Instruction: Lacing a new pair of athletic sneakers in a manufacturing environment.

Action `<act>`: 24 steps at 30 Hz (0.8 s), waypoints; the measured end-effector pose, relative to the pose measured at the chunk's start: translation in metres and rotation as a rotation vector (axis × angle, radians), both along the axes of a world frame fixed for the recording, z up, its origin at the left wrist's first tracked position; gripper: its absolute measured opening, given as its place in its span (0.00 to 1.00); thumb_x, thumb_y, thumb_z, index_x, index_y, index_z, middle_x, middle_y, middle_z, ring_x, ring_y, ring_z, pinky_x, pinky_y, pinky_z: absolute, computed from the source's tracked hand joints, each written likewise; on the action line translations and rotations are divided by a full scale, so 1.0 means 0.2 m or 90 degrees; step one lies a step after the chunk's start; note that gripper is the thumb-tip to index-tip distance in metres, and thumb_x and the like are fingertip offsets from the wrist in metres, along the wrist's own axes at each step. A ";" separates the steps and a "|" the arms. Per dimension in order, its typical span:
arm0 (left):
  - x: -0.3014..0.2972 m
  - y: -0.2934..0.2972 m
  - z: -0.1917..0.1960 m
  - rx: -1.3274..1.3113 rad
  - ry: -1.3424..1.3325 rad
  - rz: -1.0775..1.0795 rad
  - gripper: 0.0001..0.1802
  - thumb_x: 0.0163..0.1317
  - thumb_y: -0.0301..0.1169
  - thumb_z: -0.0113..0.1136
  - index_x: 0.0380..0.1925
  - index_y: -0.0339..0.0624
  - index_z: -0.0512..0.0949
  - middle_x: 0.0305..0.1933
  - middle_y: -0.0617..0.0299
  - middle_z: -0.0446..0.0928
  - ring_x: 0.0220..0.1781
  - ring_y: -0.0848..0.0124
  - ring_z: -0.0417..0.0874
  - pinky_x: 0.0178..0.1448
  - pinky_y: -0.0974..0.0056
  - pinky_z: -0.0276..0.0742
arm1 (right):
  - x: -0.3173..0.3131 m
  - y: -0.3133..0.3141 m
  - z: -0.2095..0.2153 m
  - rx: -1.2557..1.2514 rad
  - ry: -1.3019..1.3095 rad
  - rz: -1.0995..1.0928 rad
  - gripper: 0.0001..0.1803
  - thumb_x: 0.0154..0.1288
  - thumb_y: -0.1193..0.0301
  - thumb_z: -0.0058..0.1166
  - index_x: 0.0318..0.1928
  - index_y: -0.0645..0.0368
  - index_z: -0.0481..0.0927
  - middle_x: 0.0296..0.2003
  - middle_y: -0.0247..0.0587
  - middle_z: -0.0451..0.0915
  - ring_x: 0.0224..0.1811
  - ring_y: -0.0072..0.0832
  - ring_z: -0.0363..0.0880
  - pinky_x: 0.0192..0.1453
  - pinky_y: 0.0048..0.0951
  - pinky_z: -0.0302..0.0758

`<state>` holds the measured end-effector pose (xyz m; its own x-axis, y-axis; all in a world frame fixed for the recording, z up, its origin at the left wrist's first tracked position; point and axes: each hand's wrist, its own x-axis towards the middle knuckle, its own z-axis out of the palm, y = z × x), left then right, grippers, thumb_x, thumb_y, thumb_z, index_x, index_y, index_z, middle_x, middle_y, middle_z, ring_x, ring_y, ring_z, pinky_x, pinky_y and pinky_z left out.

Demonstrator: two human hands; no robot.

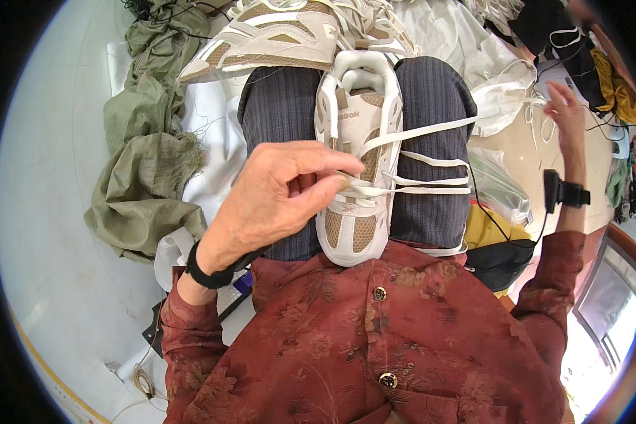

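Note:
A beige and white sneaker [358, 120] with tan mesh lies between my knees, its toe toward me. My left hand [279, 187] is closed in a pinch over the lower eyelets, thumb and forefinger on the white shoelace [424, 130]. From the shoe one length of the lace runs tight to the upper right, in line with my raised right hand [567, 116]. That hand's fingertips are closed around the lace, its far part hard to see against pale cloth. Other loops of the lace lie across my right thigh.
More beige sneakers [283, 42] are piled just beyond my knees. Crumpled olive cloth [141, 162] lies at the left. White sheeting [445, 42] spreads at the far right, above a yellow and black bag [498, 254]. A thin black cable [491, 215] hangs beside my right leg.

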<state>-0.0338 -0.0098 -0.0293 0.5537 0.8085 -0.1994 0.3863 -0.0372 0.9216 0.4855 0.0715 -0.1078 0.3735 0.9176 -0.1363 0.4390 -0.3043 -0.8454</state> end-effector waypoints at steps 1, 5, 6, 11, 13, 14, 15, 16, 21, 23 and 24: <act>0.03 -0.02 -0.01 0.008 0.021 0.031 0.12 0.61 0.22 0.60 0.43 0.38 0.86 0.29 0.65 0.80 0.24 0.82 0.70 0.28 0.73 0.66 | -0.17 -0.05 0.05 0.024 0.015 0.059 0.12 0.69 0.70 0.59 0.51 0.60 0.84 0.34 0.27 0.80 0.31 0.12 0.74 0.35 0.17 0.72; 0.11 -0.05 -0.03 0.044 0.052 0.064 0.14 0.62 0.21 0.59 0.48 0.35 0.84 0.27 0.59 0.81 0.21 0.82 0.68 0.26 0.72 0.66 | -0.75 -0.23 0.19 -0.015 0.171 0.280 0.10 0.69 0.70 0.59 0.47 0.60 0.84 0.32 0.27 0.81 0.29 0.12 0.74 0.34 0.16 0.71; 0.13 -0.05 -0.04 0.043 0.050 0.085 0.14 0.62 0.21 0.59 0.48 0.35 0.83 0.26 0.58 0.81 0.21 0.82 0.68 0.26 0.72 0.66 | -0.88 -0.28 0.24 -0.039 0.197 0.339 0.08 0.69 0.71 0.59 0.45 0.60 0.85 0.31 0.26 0.81 0.28 0.12 0.74 0.33 0.16 0.71; 0.17 -0.05 -0.08 0.159 0.084 0.072 0.14 0.59 0.21 0.63 0.46 0.34 0.83 0.23 0.54 0.78 0.18 0.75 0.72 0.25 0.68 0.68 | -1.20 -0.41 0.32 -0.169 0.323 0.428 0.05 0.66 0.74 0.63 0.38 0.62 0.84 0.27 0.24 0.80 0.28 0.08 0.73 0.31 0.14 0.70; 0.18 -0.03 -0.07 0.246 0.090 0.048 0.13 0.56 0.21 0.64 0.43 0.33 0.83 0.21 0.53 0.76 0.16 0.72 0.73 0.25 0.67 0.69 | -1.22 -0.45 0.28 -0.108 0.337 0.461 0.04 0.66 0.74 0.63 0.36 0.63 0.84 0.27 0.24 0.80 0.29 0.08 0.72 0.32 0.14 0.69; 0.19 -0.03 -0.08 0.247 0.089 0.047 0.13 0.56 0.21 0.64 0.43 0.33 0.83 0.21 0.53 0.76 0.16 0.72 0.73 0.25 0.67 0.69 | -1.23 -0.46 0.28 -0.107 0.335 0.460 0.04 0.66 0.74 0.63 0.36 0.63 0.84 0.27 0.24 0.80 0.29 0.08 0.72 0.32 0.14 0.69; 0.19 -0.01 -0.08 0.269 0.080 0.029 0.12 0.56 0.21 0.64 0.42 0.33 0.83 0.20 0.53 0.75 0.16 0.72 0.73 0.24 0.67 0.68 | -1.24 -0.47 0.27 -0.107 0.327 0.470 0.04 0.66 0.74 0.63 0.36 0.63 0.83 0.27 0.24 0.79 0.29 0.08 0.72 0.32 0.15 0.69; 0.19 0.00 -0.08 0.290 0.070 0.012 0.11 0.55 0.21 0.65 0.40 0.33 0.83 0.20 0.54 0.75 0.16 0.72 0.73 0.24 0.67 0.68 | -1.25 -0.48 0.27 -0.108 0.317 0.480 0.04 0.66 0.74 0.63 0.35 0.63 0.83 0.27 0.24 0.79 0.28 0.09 0.71 0.32 0.15 0.69; 0.17 0.01 -0.07 0.210 0.078 -0.019 0.10 0.54 0.20 0.64 0.38 0.33 0.83 0.19 0.56 0.73 0.16 0.75 0.71 0.23 0.68 0.66 | -1.29 -0.50 0.24 -0.135 0.374 0.417 0.05 0.65 0.74 0.64 0.33 0.63 0.82 0.26 0.24 0.78 0.28 0.08 0.70 0.31 0.15 0.68; 0.17 0.02 -0.07 0.204 0.070 -0.027 0.10 0.54 0.20 0.63 0.38 0.33 0.83 0.19 0.58 0.73 0.16 0.76 0.70 0.23 0.69 0.65 | -1.31 -0.50 0.24 -0.152 0.360 0.391 0.06 0.65 0.74 0.64 0.33 0.63 0.82 0.26 0.23 0.77 0.28 0.08 0.70 0.31 0.15 0.68; 0.17 0.02 -0.08 0.193 0.072 -0.033 0.09 0.54 0.20 0.63 0.37 0.33 0.83 0.18 0.59 0.72 0.16 0.77 0.69 0.23 0.69 0.64 | -1.32 -0.50 0.22 -0.134 0.377 0.386 0.06 0.65 0.75 0.64 0.33 0.63 0.81 0.26 0.23 0.77 0.28 0.08 0.70 0.30 0.14 0.68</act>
<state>-0.0001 -0.0054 -0.0452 0.5840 0.8116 -0.0175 0.4766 -0.3253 0.8167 0.2208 -0.0293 -0.0630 -0.3572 0.8688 -0.3430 0.0822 -0.3366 -0.9381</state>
